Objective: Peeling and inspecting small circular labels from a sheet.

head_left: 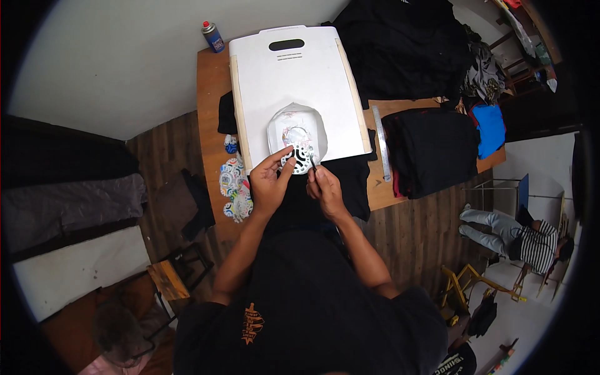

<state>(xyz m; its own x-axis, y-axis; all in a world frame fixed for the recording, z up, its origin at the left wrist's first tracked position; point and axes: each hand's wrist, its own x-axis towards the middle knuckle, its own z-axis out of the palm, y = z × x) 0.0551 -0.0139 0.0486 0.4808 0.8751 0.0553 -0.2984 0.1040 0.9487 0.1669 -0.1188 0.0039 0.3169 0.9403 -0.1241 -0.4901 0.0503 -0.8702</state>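
Between the thumb and fingers of my left hand (272, 184) is a round white patch (297, 160) with a black curved pattern. My right hand (326, 192) grips a slim dark tool (313, 161), its tip at the patch's right edge; I cannot tell its exact kind. Just beyond the patch lies a rounded white container (321, 125) with pale, colour-marked scraps inside. It rests at the near end of a large white board (300, 81) with an oval slot. Several round patterned pieces (232, 178) in various colours lie in overlapping heaps left of my left hand.
The wooden table (209, 87) carries a blue spray can (213, 37), a metal ruler (381, 144), folded black cloth (425, 150) and a blue cloth (488, 130). Dark garments (400, 50) fill the back right. Another person (531, 244) is at the far right, one more (119, 337) at lower left.
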